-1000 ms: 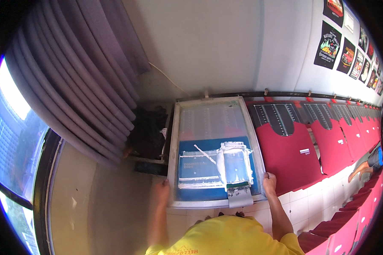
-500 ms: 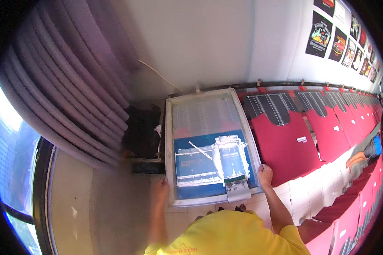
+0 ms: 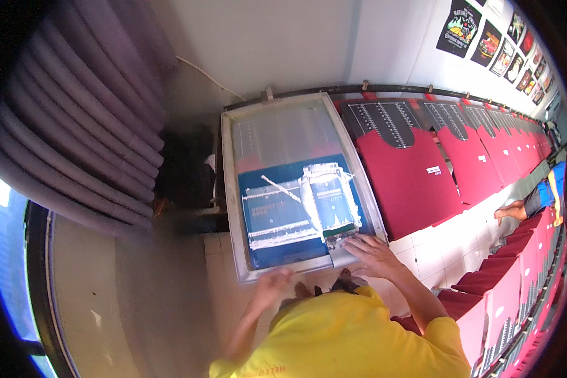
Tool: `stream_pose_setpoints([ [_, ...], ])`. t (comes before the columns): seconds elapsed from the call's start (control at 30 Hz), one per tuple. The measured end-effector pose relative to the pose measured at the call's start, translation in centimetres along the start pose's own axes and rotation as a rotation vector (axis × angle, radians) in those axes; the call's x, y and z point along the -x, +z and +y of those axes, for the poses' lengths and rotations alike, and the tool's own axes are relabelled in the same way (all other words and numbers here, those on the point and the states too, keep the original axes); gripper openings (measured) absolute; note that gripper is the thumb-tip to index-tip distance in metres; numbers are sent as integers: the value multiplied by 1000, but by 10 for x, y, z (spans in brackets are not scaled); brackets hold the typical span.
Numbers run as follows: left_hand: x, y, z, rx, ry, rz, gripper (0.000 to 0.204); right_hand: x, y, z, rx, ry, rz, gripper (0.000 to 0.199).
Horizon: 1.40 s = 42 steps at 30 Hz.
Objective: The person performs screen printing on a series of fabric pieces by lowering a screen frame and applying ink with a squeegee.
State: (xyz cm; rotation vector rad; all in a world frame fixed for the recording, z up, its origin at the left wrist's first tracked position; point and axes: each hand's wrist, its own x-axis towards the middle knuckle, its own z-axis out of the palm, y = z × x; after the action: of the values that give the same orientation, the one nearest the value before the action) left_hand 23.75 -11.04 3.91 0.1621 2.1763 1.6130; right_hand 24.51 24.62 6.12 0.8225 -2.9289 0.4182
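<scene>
In the head view I look down on a pale-framed printing screen point(image 3: 294, 189) lying flat on the white tiled table point(image 3: 435, 242), its near half covered by a blue panel smeared with white ink. A wide squeegee point(image 3: 329, 200) lies on that blue area, toward the right. My left hand point(image 3: 272, 285) is blurred at the frame's near edge; I cannot tell whether it grips. My right hand point(image 3: 373, 253) lies open, fingers spread, on the near right corner just beside the squeegee's end. Red shirts point(image 3: 416, 173) lie in a row to the right, under a dark rail point(image 3: 390, 89). A grey curtain point(image 3: 75, 120) hangs at left.
</scene>
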Motion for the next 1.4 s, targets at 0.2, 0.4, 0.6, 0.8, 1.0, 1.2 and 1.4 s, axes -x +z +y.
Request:
stream_pose_setpoints([
  [0.2, -30, 88, -40, 170, -183, -398, 45, -37, -9, 18, 113, 26, -14, 64],
  [0.4, -47, 111, -30, 685, -305, -207, 39, -61, -1, 51, 7, -15, 157, 42],
  [0.6, -47, 110, -31, 814, -344, -279, 31, -144, -15, 96, 120, -45, 313, 40],
  [0.8, -41, 108, -26, 892, -409, -196, 30, -177, -7, 114, 122, 8, 224, 43],
  [1.0, -43, 102, -25, 1047, -367, -301, 12, -241, -46, 175, -430, 279, -153, 46],
  [1.2, -37, 98, -23, 1101, -336, -376, 21, -194, -61, 130, -324, 186, -294, 44],
  [1.4, -25, 95, 18, 1134, -414, -317, 37, -76, -5, 45, 56, 59, 160, 45],
])
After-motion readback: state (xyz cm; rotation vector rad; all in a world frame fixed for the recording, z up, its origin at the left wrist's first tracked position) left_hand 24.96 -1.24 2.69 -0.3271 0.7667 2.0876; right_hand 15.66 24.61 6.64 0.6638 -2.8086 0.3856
